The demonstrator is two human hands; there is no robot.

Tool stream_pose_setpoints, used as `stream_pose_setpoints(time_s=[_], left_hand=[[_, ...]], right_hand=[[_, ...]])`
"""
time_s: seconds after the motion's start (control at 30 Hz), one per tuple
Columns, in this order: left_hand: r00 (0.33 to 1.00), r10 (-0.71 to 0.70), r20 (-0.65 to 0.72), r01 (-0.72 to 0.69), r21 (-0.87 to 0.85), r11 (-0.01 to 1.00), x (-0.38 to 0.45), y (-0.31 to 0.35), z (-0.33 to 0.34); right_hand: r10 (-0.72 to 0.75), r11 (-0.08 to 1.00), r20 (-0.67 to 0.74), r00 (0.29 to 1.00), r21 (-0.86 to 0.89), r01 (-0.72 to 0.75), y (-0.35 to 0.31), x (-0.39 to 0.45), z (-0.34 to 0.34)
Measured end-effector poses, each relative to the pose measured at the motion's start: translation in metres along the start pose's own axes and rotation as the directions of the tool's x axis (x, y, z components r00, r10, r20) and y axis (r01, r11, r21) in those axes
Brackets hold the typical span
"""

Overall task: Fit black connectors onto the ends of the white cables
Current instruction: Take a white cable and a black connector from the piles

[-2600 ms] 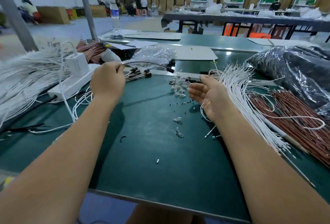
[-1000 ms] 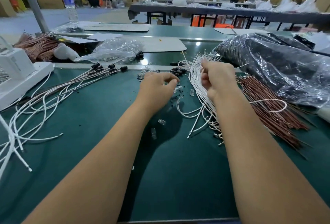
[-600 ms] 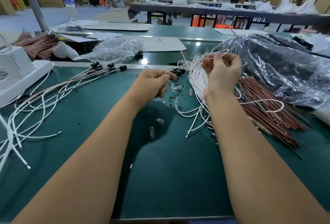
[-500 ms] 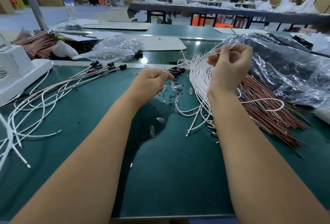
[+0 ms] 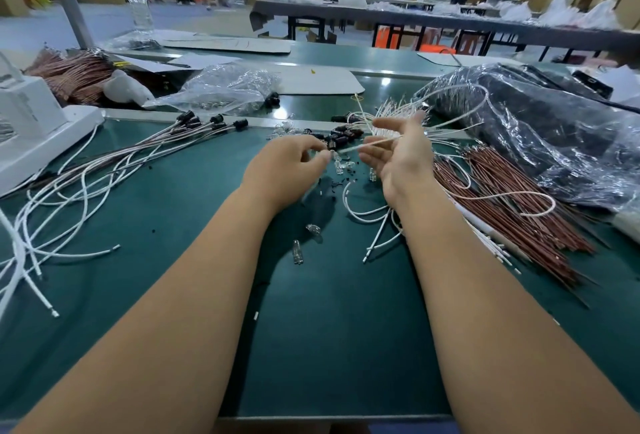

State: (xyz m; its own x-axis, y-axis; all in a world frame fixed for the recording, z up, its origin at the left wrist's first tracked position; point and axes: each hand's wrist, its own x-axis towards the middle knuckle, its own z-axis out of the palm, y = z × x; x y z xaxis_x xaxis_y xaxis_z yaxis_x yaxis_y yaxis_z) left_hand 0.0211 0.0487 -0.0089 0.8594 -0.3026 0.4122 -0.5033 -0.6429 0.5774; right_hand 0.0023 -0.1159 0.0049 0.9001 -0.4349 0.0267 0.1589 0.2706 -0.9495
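The green tabletop (image 5: 311, 347) carries all work items. A black plastic-wrapped bundle (image 5: 554, 135) occupies the far right corner. A white machine (image 5: 31, 128) sits at the left edge. A sheaf of reddish-brown wires (image 5: 512, 205) lies along the right side, just in front of the bundle. Finished white cables with black connectors fitted (image 5: 207, 122) fan out from the left edge toward the far centre. A loose pile of white cables (image 5: 391, 111) lies at the far centre-right. A clear plastic bag (image 5: 221, 87) rests beyond the far edge strip. Loose black connectors (image 5: 341, 134) sit in a small heap at the far centre, beside small clear parts (image 5: 343, 167).

The right hand (image 5: 398, 156) is palm-up with its fingers loosely extended; a single white cable (image 5: 367, 144) lies across its fingers, its free end pointing left. The left hand (image 5: 291, 167) is curled, fingertips pinched together close to that cable end; whether they hold a connector cannot be determined.
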Motion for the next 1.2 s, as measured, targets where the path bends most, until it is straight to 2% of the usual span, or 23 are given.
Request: stream_pose_setpoints(time_s=[0.07,0.17,0.27,0.33,0.43,0.5,0.63,0.73,0.83,0.93,1.03,1.13,1.2], left_hand=[[0.992,-0.084,-0.095,0.076,-0.086,0.993,0.002,-0.004,-0.002],[0.948,-0.251,-0.193,0.244,-0.06,0.968,0.01,-0.014,-0.002],[0.904,-0.397,-0.161,0.404,0.013,0.915,0.016,-0.021,-0.001],[0.893,-0.427,-0.138,0.438,0.057,0.897,0.018,-0.021,0.002],[0.893,-0.436,-0.114,0.445,0.068,0.893,0.018,-0.02,0.004],[0.894,-0.437,-0.101,0.444,0.073,0.893,0.018,-0.021,0.003],[0.903,-0.423,-0.078,0.428,0.052,0.902,0.018,-0.018,0.004],[0.928,-0.363,-0.081,0.357,-0.08,0.931,0.02,-0.016,0.005],[0.955,-0.287,-0.08,0.268,-0.189,0.945,0.019,-0.013,0.003],[0.961,-0.266,-0.076,0.247,-0.2,0.948,0.015,-0.009,0.0],[0.968,-0.246,-0.057,0.232,-0.189,0.954,0.013,-0.006,0.0],[0.979,-0.196,-0.054,0.189,-0.112,0.975,0.011,-0.003,0.0],[0.987,-0.15,-0.062,0.147,-0.048,0.988,0.01,-0.002,0.001]], right_hand=[[-0.039,0.999,-0.066,0.997,-0.027,0.037,0.003,0.007,-0.003],[-0.106,0.984,-0.111,0.988,-0.154,0.088,0.004,0.019,-0.006],[-0.095,0.97,-0.145,0.985,-0.238,0.058,0.001,0.033,-0.011],[-0.103,0.939,-0.107,0.989,-0.339,0.061,0.001,0.04,-0.007],[-0.157,0.864,0.029,0.987,-0.479,0.152,-0.001,0.049,0.009],[-0.139,0.827,0.121,0.983,-0.532,0.182,-0.002,0.055,0.019],[0.069,0.788,0.249,0.966,-0.607,0.1,0.003,0.059,0.027],[0.162,0.724,0.239,0.957,-0.688,0.05,0.004,0.058,0.03],[0.176,0.764,0.245,0.953,-0.645,0.025,0.005,0.051,0.026],[0.139,0.823,0.312,0.94,-0.564,0.066,0.006,0.039,0.02],[0.087,0.883,0.267,0.96,-0.466,0.05,0.003,0.031,0.016],[-0.038,0.923,0.106,0.994,-0.378,0.075,0.003,0.026,0.01],[-0.119,0.914,-0.01,0.993,-0.392,0.105,0.007,0.021,0.003]])
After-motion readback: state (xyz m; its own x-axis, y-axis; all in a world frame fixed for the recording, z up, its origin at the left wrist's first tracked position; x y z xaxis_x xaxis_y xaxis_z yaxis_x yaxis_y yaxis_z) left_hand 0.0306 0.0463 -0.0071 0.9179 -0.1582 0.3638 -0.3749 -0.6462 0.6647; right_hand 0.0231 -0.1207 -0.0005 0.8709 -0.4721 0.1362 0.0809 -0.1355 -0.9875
